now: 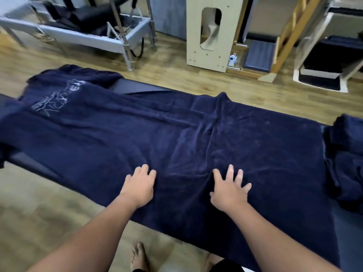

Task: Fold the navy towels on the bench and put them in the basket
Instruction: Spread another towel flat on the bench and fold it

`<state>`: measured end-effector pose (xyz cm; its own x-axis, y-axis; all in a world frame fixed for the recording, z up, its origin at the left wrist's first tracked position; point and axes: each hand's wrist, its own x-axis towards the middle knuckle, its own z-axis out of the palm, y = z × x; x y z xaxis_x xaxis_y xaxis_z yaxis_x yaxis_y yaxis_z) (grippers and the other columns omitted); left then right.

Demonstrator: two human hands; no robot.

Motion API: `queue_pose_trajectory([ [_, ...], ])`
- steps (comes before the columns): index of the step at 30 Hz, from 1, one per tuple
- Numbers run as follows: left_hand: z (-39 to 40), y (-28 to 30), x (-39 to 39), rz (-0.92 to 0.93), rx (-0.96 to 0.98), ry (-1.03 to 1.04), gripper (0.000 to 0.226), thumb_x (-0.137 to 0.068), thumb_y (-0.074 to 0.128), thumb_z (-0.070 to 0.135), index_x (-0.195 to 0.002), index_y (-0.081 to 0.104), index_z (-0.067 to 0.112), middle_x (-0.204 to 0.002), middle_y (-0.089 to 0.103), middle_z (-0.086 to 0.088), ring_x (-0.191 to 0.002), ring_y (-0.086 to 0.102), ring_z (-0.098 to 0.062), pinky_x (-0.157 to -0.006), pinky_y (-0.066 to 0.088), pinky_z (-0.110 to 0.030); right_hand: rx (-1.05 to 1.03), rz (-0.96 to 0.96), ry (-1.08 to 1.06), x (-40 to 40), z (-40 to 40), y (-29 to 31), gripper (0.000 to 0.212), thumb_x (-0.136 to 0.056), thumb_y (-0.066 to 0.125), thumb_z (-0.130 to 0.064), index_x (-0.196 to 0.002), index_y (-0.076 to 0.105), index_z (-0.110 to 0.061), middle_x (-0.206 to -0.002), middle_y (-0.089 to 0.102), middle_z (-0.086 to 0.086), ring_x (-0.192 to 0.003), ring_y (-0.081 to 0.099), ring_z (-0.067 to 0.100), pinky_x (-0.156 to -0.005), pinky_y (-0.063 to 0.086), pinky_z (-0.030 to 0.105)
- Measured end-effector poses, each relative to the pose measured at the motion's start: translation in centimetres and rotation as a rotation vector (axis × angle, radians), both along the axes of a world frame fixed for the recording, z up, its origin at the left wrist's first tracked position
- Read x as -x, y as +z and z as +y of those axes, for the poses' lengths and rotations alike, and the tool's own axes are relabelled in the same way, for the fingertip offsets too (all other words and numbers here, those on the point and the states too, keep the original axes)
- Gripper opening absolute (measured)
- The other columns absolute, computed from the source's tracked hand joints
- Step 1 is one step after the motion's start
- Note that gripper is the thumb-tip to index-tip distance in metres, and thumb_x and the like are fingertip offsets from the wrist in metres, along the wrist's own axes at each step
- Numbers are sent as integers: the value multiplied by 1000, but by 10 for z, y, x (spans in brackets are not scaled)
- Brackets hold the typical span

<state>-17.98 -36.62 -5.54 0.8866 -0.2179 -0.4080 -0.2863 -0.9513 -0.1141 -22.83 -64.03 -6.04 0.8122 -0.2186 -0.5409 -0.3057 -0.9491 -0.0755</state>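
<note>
With both sets of fingers [232,173] lying spread and flat on cloth, neither hand holds anything: the left hand [139,185] rests palm-down near the front edge of the navy towel [196,138], and the right hand [228,188] rests just beside it to the right, fingers splayed wider. I note the towel is opened out along the counter [135,87], its long axis running left to right across my view, so both far ends lie sideways from the fingers, not ahead of them. Pale lettering [57,99] marks the left end, which hangs partly off the counter's left side; the right end stops short of a heap of further navy towels [345,160] bunched at the counter's right end. A ridge of wrinkles [212,126] runs away from the right hand toward the far edge, roughly at mid-length. My judgement: the step in hand is smoothing ahead of the first fold, and the next move turns on reaching outward, left hand to the lettered end, right hand to the plain end, each being the nearer. The right end looks the closer reach. No basket is visible. A bare foot [138,256] shows on the floor [59,213] below.
</note>
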Motion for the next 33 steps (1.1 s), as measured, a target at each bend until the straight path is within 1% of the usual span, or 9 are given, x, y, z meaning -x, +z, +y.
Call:
queue_pose_trajectory([
  [4, 70, -4, -3, -24, 47, 35, 21, -98, 45, 31, -115, 44, 20, -118, 41, -1, -111, 44, -26, -77, 38, -38, 57, -144, 125, -3, 66, 8, 70, -90, 58, -26, -152, 24, -21, -166, -3, 18, -151, 0, 44, -116, 24, 59],
  [9, 158, -12, -15, 25, 180, -78, 38, -95, 59, 48, -116, 51, 17, -125, 40, 2, -116, 44, -21, -90, 44, -35, -74, -226, 340, 6, 170, 12, 45, -95, 58, -45, -134, 51, -24, -134, 46, 2, -126, 41, 30, -100, 42, 46],
  [12, 198, -18, -22, -32, 155, -92, 38, -97, 58, 48, -119, 53, 18, -126, 43, 3, -115, 46, -21, -85, 40, -35, -47, -127, 362, 11, 222, 7, 40, -95, 61, -44, -129, 52, -23, -125, 47, 2, -118, 46, 27, -94, 42, 43],
  [18, 226, -15, -26, -37, 101, -218, 10, -105, 44, 22, -102, 51, 26, -109, 44, 6, -111, 43, -20, -82, 31, -36, 85, -114, 316, 13, 261, 5, 21, -99, 49, -11, -116, 59, -18, -116, 54, 2, -108, 52, 27, -76, 31, 36],
  [22, 226, -6, -34, 53, -22, -327, 24, -88, 51, 1, -98, 49, 23, -108, 47, 2, -112, 45, -23, -86, 31, -43, -28, -43, 344, 4, 262, 10, 11, -100, 49, -13, -101, 58, -19, -103, 48, 1, -96, 52, 26, -74, 35, 35],
  [25, 235, 6, -45, 233, -80, -353, 24, -90, 49, 7, -110, 57, 17, -116, 58, -3, -107, 57, -26, -88, 39, -44, -180, 61, 293, -3, 260, 14, 15, -97, 60, -25, -83, 56, -25, -93, 57, -5, -86, 57, 21, -69, 47, 36],
  [28, 242, 15, -56, 421, -22, -302, 12, -95, 51, 19, -104, 56, 14, -106, 59, -5, -89, 57, -26, -81, 52, -40, -194, 52, 202, -11, 264, 19, 25, -92, 67, -42, -79, 60, -22, -81, 63, -6, -77, 60, 17, -66, 51, 36],
  [31, 245, 13, -68, 403, 81, -258, 22, -98, 56, 38, -92, 49, 18, -97, 54, 1, -86, 55, -24, -71, 46, -36, -166, -39, 114, -23, 267, 18, 31, -97, 58, -44, -87, 60, -15, -88, 63, -2, -80, 60, 19, -68, 51, 36],
  [33, 243, 8, -79, 342, 142, -235, 20, -99, 53, 39, -91, 46, 21, -99, 52, 2, -93, 58, -24, -76, 49, -38, -112, -108, 103, -31, 266, 17, 30, -99, 54, -44, -92, 59, -16, -99, 60, 0, -89, 58, 20, -75, 51, 35],
])
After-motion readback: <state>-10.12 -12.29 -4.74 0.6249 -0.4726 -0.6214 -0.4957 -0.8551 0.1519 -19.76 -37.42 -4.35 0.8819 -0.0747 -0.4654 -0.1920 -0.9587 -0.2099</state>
